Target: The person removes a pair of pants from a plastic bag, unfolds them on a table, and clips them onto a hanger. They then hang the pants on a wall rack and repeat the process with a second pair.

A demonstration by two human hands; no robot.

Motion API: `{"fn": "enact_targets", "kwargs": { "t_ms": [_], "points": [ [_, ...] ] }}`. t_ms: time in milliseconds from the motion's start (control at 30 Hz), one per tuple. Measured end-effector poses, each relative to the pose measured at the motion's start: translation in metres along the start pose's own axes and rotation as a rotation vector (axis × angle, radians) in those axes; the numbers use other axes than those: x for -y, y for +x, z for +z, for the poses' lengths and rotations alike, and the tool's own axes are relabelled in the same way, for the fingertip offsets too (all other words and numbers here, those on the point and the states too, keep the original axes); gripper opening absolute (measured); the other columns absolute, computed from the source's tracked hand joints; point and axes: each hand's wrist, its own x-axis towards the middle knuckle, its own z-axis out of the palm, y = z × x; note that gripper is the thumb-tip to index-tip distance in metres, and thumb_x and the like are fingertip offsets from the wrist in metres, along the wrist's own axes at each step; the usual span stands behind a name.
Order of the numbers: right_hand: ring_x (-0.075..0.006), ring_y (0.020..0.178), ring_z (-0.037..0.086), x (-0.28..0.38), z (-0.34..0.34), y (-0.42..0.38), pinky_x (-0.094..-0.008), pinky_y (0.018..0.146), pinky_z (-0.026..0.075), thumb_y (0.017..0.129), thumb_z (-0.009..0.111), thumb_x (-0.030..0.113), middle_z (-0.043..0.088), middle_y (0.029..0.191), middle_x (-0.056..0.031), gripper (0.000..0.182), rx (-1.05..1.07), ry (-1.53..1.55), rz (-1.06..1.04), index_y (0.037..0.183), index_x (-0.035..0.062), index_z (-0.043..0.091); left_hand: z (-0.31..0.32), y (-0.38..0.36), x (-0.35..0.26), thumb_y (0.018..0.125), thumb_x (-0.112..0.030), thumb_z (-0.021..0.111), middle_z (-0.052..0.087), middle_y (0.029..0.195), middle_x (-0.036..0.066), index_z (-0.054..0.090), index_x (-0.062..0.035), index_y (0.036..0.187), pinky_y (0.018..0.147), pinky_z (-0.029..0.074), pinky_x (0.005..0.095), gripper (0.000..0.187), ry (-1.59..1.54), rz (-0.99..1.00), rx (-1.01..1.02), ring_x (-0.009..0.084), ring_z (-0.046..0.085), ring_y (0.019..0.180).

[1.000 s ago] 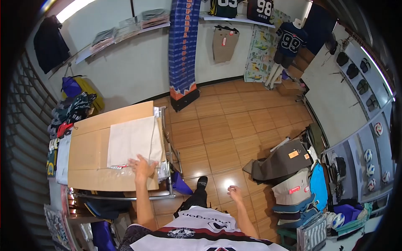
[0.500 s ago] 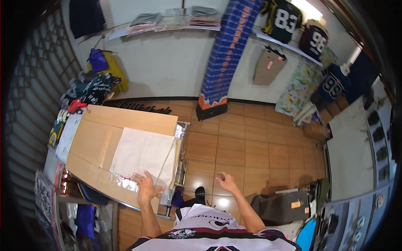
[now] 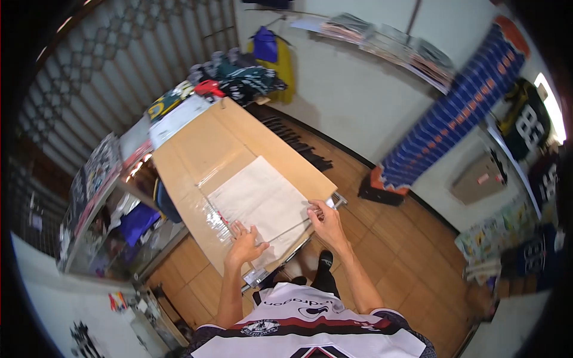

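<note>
A flat, folded cream cloth lies on the cardboard-covered table, with a thin grey line running across its near end. Spread over the cloth's near left part is my left hand, open, its fingertips close to clear plastic along the left side. My right hand is at the cloth's right corner by the table edge, fingers loosely bent and apart. Nothing shows in it, though its fingertips are partly hard to make out.
Dark green clothes and a red item are piled at the table's far end. A blue banner pillar stands beyond the tiled floor. At left is a glass display case; stacked packets line a wall shelf.
The view has swung left, so the table sits nearer the middle. My right hand has come from over the floor to the cloth's right corner. My left hand stays on the cloth's near left part.
</note>
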Motion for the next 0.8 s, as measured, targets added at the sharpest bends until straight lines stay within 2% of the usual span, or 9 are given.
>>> {"fn": "enact_targets", "kwargs": {
  "t_ms": [133, 333, 367, 433, 533, 567, 667, 767, 800],
  "points": [
    [-0.024, 0.088, 0.073, 0.007, 0.013, 0.06, -0.0339, 0.077, 0.057, 0.094, 0.069, 0.011, 0.076, 0.101, -0.0158, 0.031, 0.188, 0.026, -0.115, 0.123, 0.0003, 0.068, 0.011, 0.007, 0.0, 0.092, -0.047, 0.07, -0.002, 0.158, 0.048, 0.038, 0.0039, 0.153, 0.116, 0.016, 0.0739, 0.085, -0.112, 0.003, -0.127, 0.0635, -0.005, 0.149],
    [-0.0321, 0.098, 0.07, -0.014, 0.044, 0.134, -0.0403, 0.085, 0.055, 0.091, 0.071, 0.008, 0.072, 0.113, -0.0189, 0.032, 0.389, -0.006, -0.395, 0.122, -0.0001, 0.066, -0.005, 0.004, -0.035, 0.091, -0.042, 0.071, 0.002, 0.164, 0.039, 0.048, -0.0109, 0.152, 0.117, 0.014, 0.0737, 0.073, -0.292, -0.232, -0.217, 0.0541, -0.001, 0.154],
    [-0.0329, 0.101, 0.069, -0.018, 0.05, 0.145, -0.0411, 0.087, 0.055, 0.09, 0.071, 0.008, 0.071, 0.115, -0.0189, 0.032, 0.41, -0.022, -0.458, 0.121, 0.0, 0.066, -0.004, 0.006, -0.039, 0.09, -0.041, 0.072, 0.003, 0.164, 0.04, 0.051, -0.0114, 0.15, 0.117, 0.014, 0.074, 0.07, -0.292, -0.272, -0.27, 0.0548, 0.0, 0.154],
    [-0.0326, 0.107, 0.067, -0.016, 0.057, 0.165, -0.0414, 0.093, 0.053, 0.09, 0.071, 0.008, 0.071, 0.117, -0.0182, 0.033, 0.512, -0.072, -0.447, 0.121, 0.0003, 0.066, 0.001, 0.01, -0.048, 0.089, -0.039, 0.073, 0.006, 0.163, 0.04, 0.057, -0.0126, 0.146, 0.116, 0.014, 0.0745, 0.065, -0.289, -0.358, -0.374, 0.0563, 0.002, 0.153],
    [-0.0347, 0.12, 0.062, -0.02, 0.08, 0.199, -0.0462, 0.103, 0.047, 0.09, 0.07, 0.01, 0.068, 0.125, -0.0179, 0.036, 0.663, -0.125, -0.502, 0.124, 0.0023, 0.065, 0.021, 0.015, -0.081, 0.088, -0.037, 0.074, 0.01, 0.162, 0.041, 0.061, -0.0129, 0.142, 0.116, 0.015, 0.0748, 0.061, -0.293, -0.501, -0.681, 0.0588, 0.007, 0.152],
    [-0.0358, 0.125, 0.059, -0.024, 0.092, 0.209, -0.0486, 0.107, 0.045, 0.09, 0.07, 0.01, 0.067, 0.129, -0.018, 0.037, 0.71, -0.138, -0.533, 0.126, 0.0032, 0.064, 0.034, 0.016, -0.091, 0.088, -0.039, 0.074, 0.011, 0.161, 0.043, 0.058, -0.011, 0.145, 0.115, 0.014, 0.0758, 0.066, -0.301, -0.476, -0.767, 0.0609, 0.01, 0.15],
    [-0.0408, 0.139, 0.046, -0.031, 0.124, 0.224, -0.0617, 0.115, 0.032, 0.093, 0.068, 0.02, 0.059, 0.143, -0.0177, 0.041, 0.661, -0.276, -0.732, 0.132, 0.0071, 0.062, 0.056, 0.015, -0.149, 0.089, -0.044, 0.073, 0.005, 0.159, 0.046, 0.048, -0.0082, 0.152, 0.114, 0.013, 0.076, 0.077, -0.329, -0.554, -0.802, 0.0668, 0.008, 0.147],
    [-0.0439, 0.148, 0.034, -0.037, 0.141, 0.228, -0.0708, 0.118, 0.018, 0.098, 0.062, 0.034, 0.048, 0.155, -0.016, 0.047, 0.723, -0.423, -0.806, 0.139, 0.0112, 0.059, 0.078, 0.023, -0.184, 0.089, -0.051, 0.073, 0.001, 0.156, 0.051, 0.027, -0.0031, 0.161, 0.115, 0.01, 0.0754, 0.098, -0.448, -0.671, -0.761, 0.0711, 0.002, 0.144],
    [-0.0434, 0.149, 0.033, -0.04, 0.143, 0.227, -0.0703, 0.119, 0.016, 0.099, 0.06, 0.036, 0.046, 0.156, -0.0158, 0.048, 0.717, -0.439, -0.815, 0.14, 0.0116, 0.059, 0.083, 0.025, -0.184, 0.09, -0.052, 0.072, 0.0, 0.155, 0.053, 0.021, -0.0012, 0.161, 0.115, 0.009, 0.0747, 0.101, -0.443, -0.685, -0.793, 0.0724, 0.001, 0.143]
  ]
}}
